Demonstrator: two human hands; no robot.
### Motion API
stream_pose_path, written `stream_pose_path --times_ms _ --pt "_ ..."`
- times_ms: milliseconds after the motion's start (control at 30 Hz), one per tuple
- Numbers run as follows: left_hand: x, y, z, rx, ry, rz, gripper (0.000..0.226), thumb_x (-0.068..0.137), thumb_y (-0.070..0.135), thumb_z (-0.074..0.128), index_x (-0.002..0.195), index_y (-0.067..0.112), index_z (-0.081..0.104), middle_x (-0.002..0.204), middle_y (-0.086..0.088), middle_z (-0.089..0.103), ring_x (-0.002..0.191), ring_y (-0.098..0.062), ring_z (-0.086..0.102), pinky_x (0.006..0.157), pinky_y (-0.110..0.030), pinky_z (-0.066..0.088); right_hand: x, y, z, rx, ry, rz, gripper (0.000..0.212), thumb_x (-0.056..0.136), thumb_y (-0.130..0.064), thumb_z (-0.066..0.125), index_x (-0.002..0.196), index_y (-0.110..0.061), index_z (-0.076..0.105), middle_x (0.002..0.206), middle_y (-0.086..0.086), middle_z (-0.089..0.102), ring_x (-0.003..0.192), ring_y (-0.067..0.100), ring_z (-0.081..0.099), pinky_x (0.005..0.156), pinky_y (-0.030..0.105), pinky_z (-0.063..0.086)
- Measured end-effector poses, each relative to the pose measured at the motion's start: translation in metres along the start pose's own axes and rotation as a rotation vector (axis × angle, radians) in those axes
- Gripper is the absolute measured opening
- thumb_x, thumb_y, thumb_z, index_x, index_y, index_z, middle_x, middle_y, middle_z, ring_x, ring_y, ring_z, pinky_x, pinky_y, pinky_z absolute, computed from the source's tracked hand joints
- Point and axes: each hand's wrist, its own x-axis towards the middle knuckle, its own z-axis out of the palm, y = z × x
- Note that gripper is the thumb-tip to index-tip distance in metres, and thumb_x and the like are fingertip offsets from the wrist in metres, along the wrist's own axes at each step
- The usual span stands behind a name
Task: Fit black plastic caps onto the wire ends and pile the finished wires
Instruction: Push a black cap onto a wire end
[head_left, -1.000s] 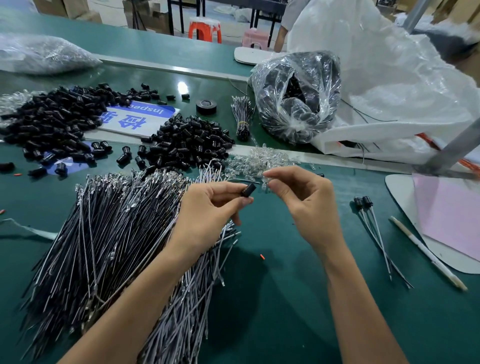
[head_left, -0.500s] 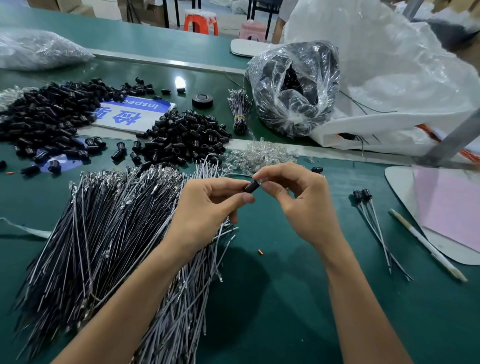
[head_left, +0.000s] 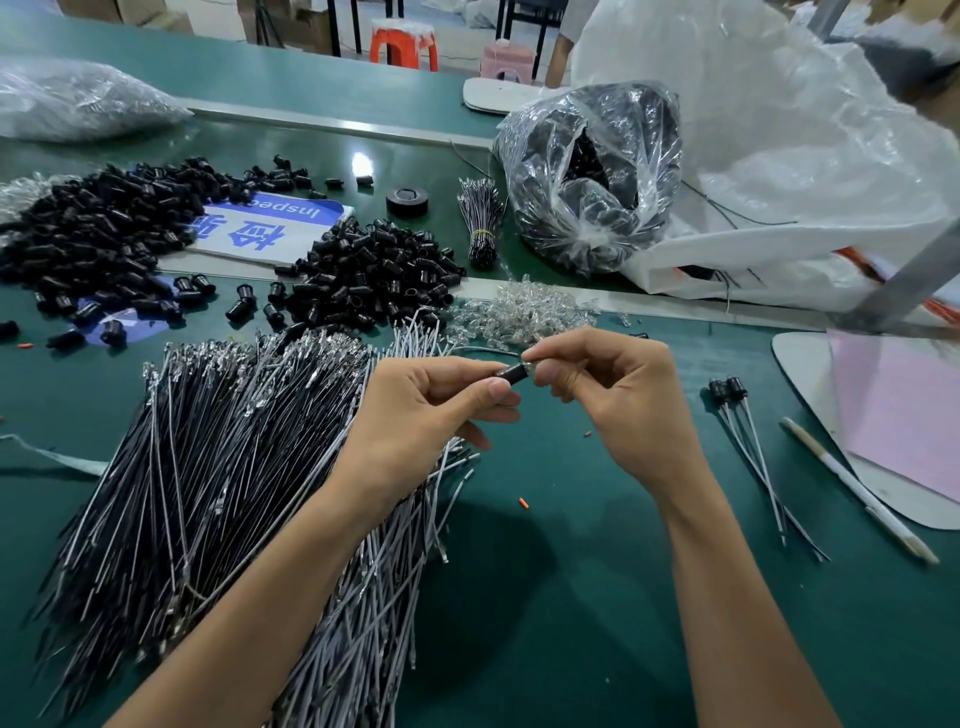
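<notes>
My left hand (head_left: 431, 410) pinches a small black cap (head_left: 513, 373) between thumb and forefinger above the green table. My right hand (head_left: 618, 400) pinches a clear wire end (head_left: 530, 367) against the cap's open mouth. A thin wire (head_left: 483, 351) runs leftward behind my left hand. A big heap of uncapped black and grey wires (head_left: 208, 493) lies under my left forearm. Two finished capped wires (head_left: 748, 447) lie to the right of my right hand. Loose black caps sit in a near pile (head_left: 374, 275) and a larger pile (head_left: 98, 234) at the left.
Clear LED-like parts (head_left: 524, 312) lie just beyond my hands. A plastic bag of black parts (head_left: 592, 176) and a large white sack (head_left: 779, 156) fill the back right. A pen (head_left: 857, 488), pink paper (head_left: 904, 410), a tape roll (head_left: 407, 200) and a tied wire bundle (head_left: 481, 223) lie around.
My right hand has come closer to my left, bringing the clear wire end up to the cap's mouth. The cap has tilted to lie nearly level.
</notes>
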Motion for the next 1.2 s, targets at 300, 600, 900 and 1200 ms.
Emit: stream_pose_path --times_ms 300,600,900,1200 --pt "0.000 0.000 -0.004 0.017 -0.037 0.014 0.019 0.072 0.017 0.071 0.090 0.012 0.074 0.076 -0.007 0.076 0.072 -0.019 0.075 0.060 -0.022 0.057 -0.001 0.005 0.001 0.091 -0.028 0.013 0.026 0.082 0.013 0.064 0.085 -0.012 0.073 0.068 -0.002 0.069 0.062 0.011 0.063 0.063 0.019 0.050" --pt "0.000 0.001 0.000 0.011 -0.041 0.001 0.011 0.081 0.007 0.069 0.091 0.011 0.073 0.078 -0.011 0.076 0.073 -0.022 0.075 0.063 -0.026 0.059 -0.003 0.005 -0.005 0.082 -0.013 -0.039 0.029 0.081 0.013 0.065 0.085 -0.015 0.072 0.074 0.008 0.070 0.064 0.010 0.063 0.065 0.018 0.050" --pt "-0.002 0.001 -0.005 0.064 -0.062 0.018 0.019 0.083 -0.003 0.069 0.092 0.013 0.073 0.077 -0.008 0.076 0.073 -0.020 0.075 0.062 -0.023 0.058 -0.002 0.007 0.002 0.156 -0.044 0.038 0.022 0.081 0.007 0.063 0.083 -0.014 0.072 0.065 -0.003 0.068 0.060 0.009 0.061 0.060 0.019 0.049" --pt "-0.003 0.002 -0.002 -0.060 -0.048 -0.012 0.013 0.073 0.010 0.071 0.086 0.013 0.074 0.074 -0.011 0.075 0.071 -0.023 0.075 0.060 -0.023 0.057 -0.004 0.011 0.007 0.183 -0.027 0.018 0.030 0.081 0.015 0.063 0.082 -0.014 0.070 0.067 -0.005 0.068 0.063 0.006 0.059 0.063 0.018 0.048"
